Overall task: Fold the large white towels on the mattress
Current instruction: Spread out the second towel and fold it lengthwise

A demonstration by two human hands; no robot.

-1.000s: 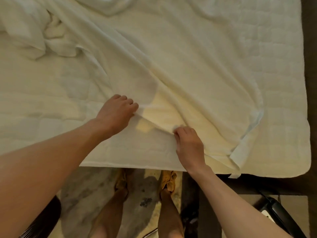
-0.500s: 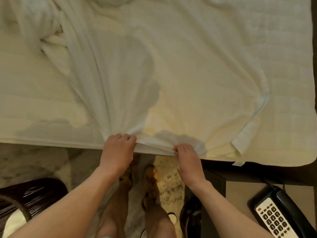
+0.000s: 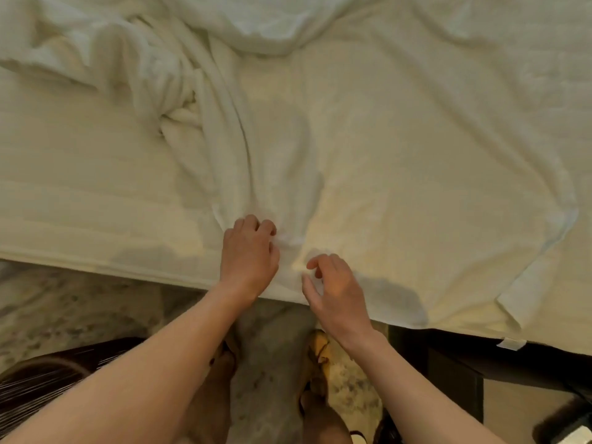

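Head view, looking down past both forearms. Large white towel (image 3: 400, 161) spread across the mattress (image 3: 80, 187), reaching from beyond the fingertips down to the near edge under the wrists, gathered into long creases that run away from the left knuckles toward a rumpled bunch (image 3: 173, 120) farther out and to the left. Left hand (image 3: 248, 257) knuckles-up at the near hem, fingers (image 3: 253, 224) curled tight into the cloth, a pinch of towel bunched just right of them. Right hand (image 3: 336, 293) just beside it, palm down, fingers (image 3: 320, 262) loosely bent and parted, thumb apart from the index; hovering at the hem, whether touching the cloth cannot be told, nothing clasped. To the right of the right fingers, well apart, a folded-over corner (image 3: 528, 293) of the towel lying near the mattress edge. Below the wrists, feet in yellow sandals (image 3: 318, 350) on a mottled floor (image 3: 64, 309).
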